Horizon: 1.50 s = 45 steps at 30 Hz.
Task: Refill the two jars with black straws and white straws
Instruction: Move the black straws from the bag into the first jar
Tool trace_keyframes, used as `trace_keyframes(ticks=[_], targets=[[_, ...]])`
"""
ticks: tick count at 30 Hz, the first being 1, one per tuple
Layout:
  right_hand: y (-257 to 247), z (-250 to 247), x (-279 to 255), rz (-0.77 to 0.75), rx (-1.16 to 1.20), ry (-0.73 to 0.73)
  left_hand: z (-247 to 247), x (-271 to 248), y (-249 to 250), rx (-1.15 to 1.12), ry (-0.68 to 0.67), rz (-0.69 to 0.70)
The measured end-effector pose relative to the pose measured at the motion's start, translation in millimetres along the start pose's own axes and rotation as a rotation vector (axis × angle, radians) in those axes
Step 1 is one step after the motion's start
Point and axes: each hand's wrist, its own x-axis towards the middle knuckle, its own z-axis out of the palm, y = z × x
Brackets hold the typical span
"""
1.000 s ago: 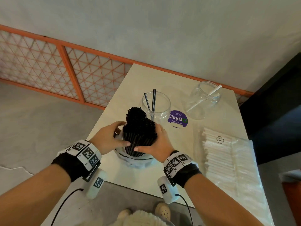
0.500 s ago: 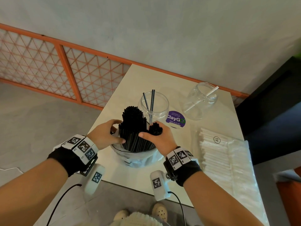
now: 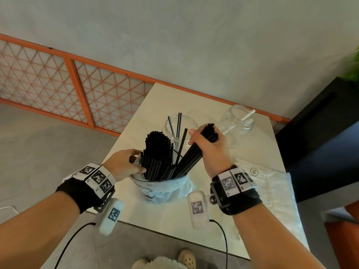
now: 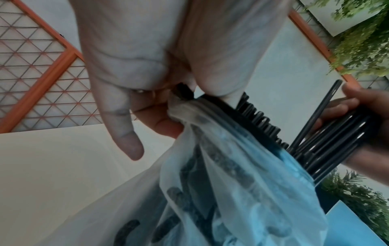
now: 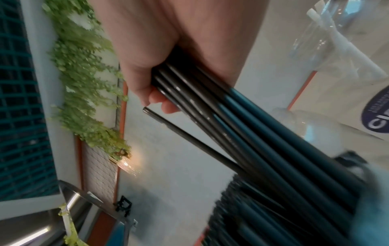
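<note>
A clear plastic bag (image 3: 165, 191) stands on the table, packed with upright black straws (image 3: 157, 150). My left hand (image 3: 136, 162) grips the bag's rim together with the straws at its left side; in the left wrist view my left hand (image 4: 176, 103) pinches the plastic (image 4: 231, 183). My right hand (image 3: 204, 140) grips a bundle of black straws (image 3: 190, 158), which leans right with its lower ends still inside the bag. This bundle (image 5: 231, 124) fills the right wrist view. Behind stand a glass jar (image 3: 189, 127) holding three black straws and a second jar (image 3: 233, 117) holding one white straw.
A flat pack of white wrapped straws (image 3: 268, 191) lies on the table's (image 3: 174, 218) right side. A purple round sticker (image 5: 376, 116) sits between the jars. An orange lattice fence (image 3: 77, 90) runs behind the table, and a dark cabinet (image 3: 320, 123) stands at right.
My right hand has taken hold of a bundle of black straws, pulled it up and tilted it right, away from the rest. My left hand stays at the bag's rim.
</note>
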Motion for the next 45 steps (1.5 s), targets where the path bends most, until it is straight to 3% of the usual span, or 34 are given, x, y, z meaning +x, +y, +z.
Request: trace_keyframes(ticks=[6, 9, 13, 19, 26, 35, 42, 45], targets=[[-25, -7, 17, -0.050, 0.044, 0.009, -1, 3, -1, -0.046, -0.018, 0.001], [-11, 0, 15, 0.000, -0.022, -0.007, -1, 2, 0, -0.041, -0.023, 0.030], [1, 1, 15, 0.120, 0.081, -0.006, -1, -1, 1, -0.027, -0.018, 0.056], [-5, 2, 16, 0.088, 0.015, -0.070, 0, -4, 5, -0.060, -0.019, 0.042], [-30, -4, 25, -0.078, 0.070, -0.006, 0, 0, 3, -0.046, -0.010, 0.034], [-52, -29, 36, -0.150, 0.193, 0.053, 0, 4, -2, 0.020, -0.016, 0.025], [-84, -42, 56, -0.327, 0.271, 0.254, -3, 6, -2, 0.028, -0.035, 0.035], [-77, -31, 76, -0.362, 0.183, 0.303, -3, 8, -3, 0.012, -0.028, 0.048]])
